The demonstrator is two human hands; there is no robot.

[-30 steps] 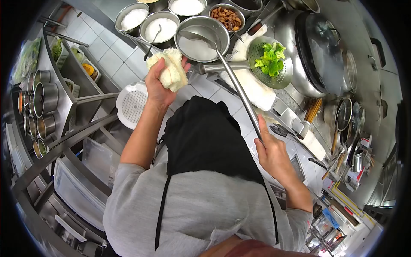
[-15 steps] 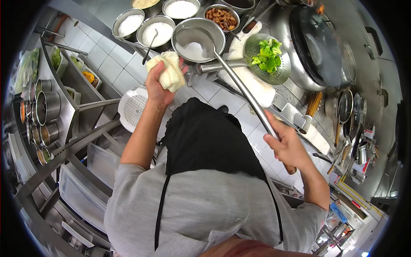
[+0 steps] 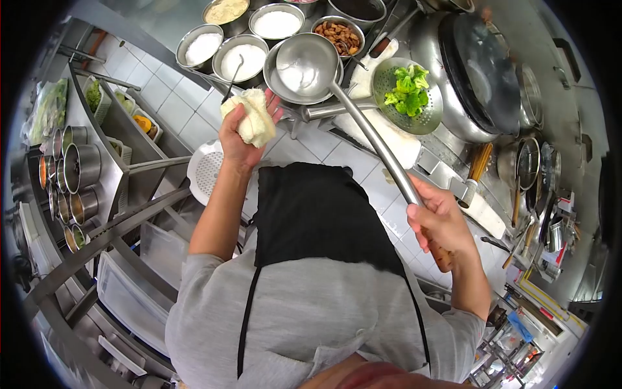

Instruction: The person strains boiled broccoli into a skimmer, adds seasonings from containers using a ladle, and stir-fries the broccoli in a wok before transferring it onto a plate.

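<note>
My left hand [image 3: 241, 139] is closed around a folded cream cloth [image 3: 253, 118], with some fingertips spread beyond it. A long metal ladle [image 3: 379, 148] with a wooden end is gripped in my right hand [image 3: 442, 217]. The ladle's round bowl [image 3: 306, 65] hangs over a steel pot [image 3: 278, 87] and hides most of that pot's inside. To the right, a perforated strainer [image 3: 433, 117] holds green broccoli [image 3: 408, 92], and its metal handle points left beneath the ladle's shaft.
Bowls of white powder [image 3: 242, 62] and a bowl of brown pieces [image 3: 337, 37] stand at the top. A large wok [image 3: 431, 58] with a dark lid is at the upper right. White perforated plastic [image 3: 206, 172] lies left of my left forearm.
The ladle's bowl has come up out of the steel pot and now shows above it. My right hand has moved rightward and down the handle toward its wooden end. The cloth stays in my left hand.
</note>
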